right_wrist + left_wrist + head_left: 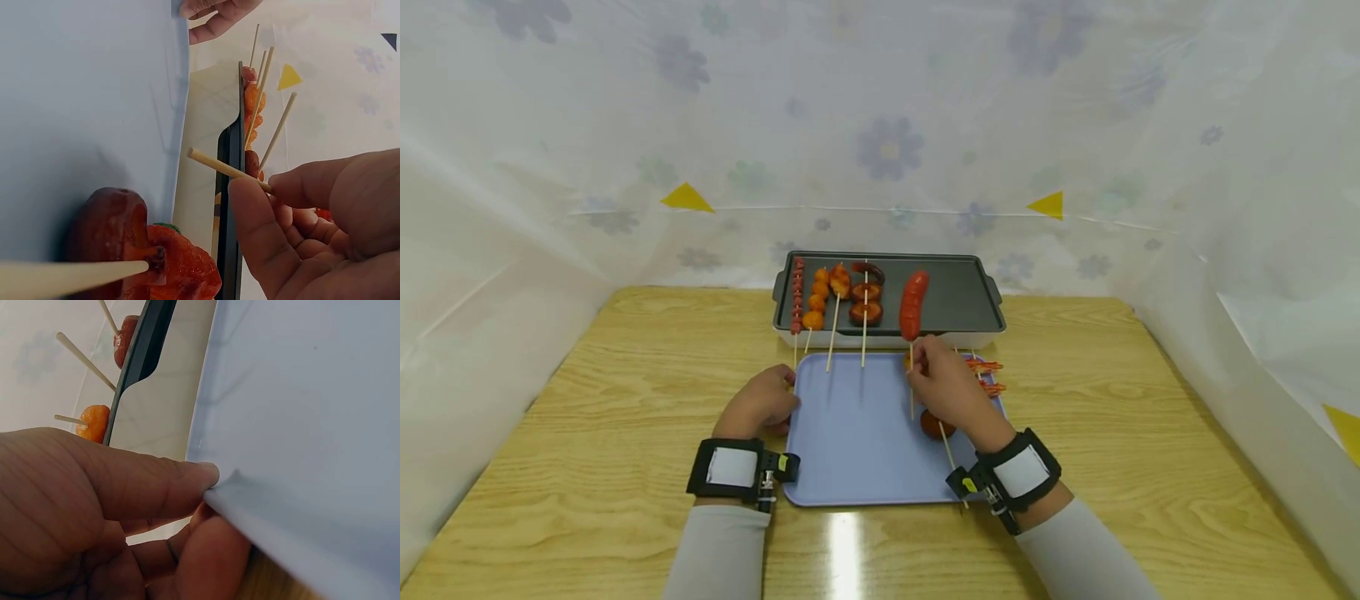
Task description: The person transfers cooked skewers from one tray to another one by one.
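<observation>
1. The right hand point(946, 385) pinches the sausage skewer point(913, 307), whose sausage lies on the grill pan point(962, 292) behind the blue tray point(857, 442).
2. The left hand point(762, 403) grips the tray's left edge.
3. Another skewer point(942, 429), perhaps mushroom, lies on the tray.

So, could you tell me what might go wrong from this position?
The right hand pinches only the thin stick of the sausage skewer, so the heavy sausage could swing or slip. Four skewers overhang the grill pan's front edge and could be knocked. The left hand holds the blue tray by one corner; it might shift.
</observation>
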### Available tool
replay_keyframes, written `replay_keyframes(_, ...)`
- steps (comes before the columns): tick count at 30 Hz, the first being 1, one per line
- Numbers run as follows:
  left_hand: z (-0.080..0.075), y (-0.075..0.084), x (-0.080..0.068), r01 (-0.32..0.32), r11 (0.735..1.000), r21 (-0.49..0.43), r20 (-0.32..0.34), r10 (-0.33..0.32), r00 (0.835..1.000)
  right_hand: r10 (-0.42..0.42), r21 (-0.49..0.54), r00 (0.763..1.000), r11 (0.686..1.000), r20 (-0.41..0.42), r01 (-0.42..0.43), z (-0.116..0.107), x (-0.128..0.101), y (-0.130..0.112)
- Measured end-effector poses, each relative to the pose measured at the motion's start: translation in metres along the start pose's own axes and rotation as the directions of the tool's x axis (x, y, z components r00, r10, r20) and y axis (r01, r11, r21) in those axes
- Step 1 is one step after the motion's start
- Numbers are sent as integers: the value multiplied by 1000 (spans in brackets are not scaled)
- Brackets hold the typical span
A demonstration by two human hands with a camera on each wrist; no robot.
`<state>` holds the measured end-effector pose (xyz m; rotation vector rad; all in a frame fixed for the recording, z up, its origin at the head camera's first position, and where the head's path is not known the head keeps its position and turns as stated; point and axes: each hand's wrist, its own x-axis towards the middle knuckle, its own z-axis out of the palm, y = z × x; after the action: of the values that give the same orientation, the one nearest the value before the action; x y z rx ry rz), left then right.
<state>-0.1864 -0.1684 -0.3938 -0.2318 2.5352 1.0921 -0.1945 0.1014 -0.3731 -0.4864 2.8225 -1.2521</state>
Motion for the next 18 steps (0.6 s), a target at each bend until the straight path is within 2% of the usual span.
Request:
replay_keyframes(6, 0, -1, 0, 4, 1000, 9, -4, -4, 1000, -14, -3, 1000, 1000, 9, 14, 0, -6, 3)
replay_keyframes(12, 0, -2, 0, -6, 1000, 11, -2, 6, 1000, 16, 3, 999, 1000, 29, -16, -2, -13, 0)
replay_keyframes(18, 0, -1, 0, -11, 1000, 12, 3, 11, 1000, 34, -74, 999, 997, 35, -31, -5, -23, -6)
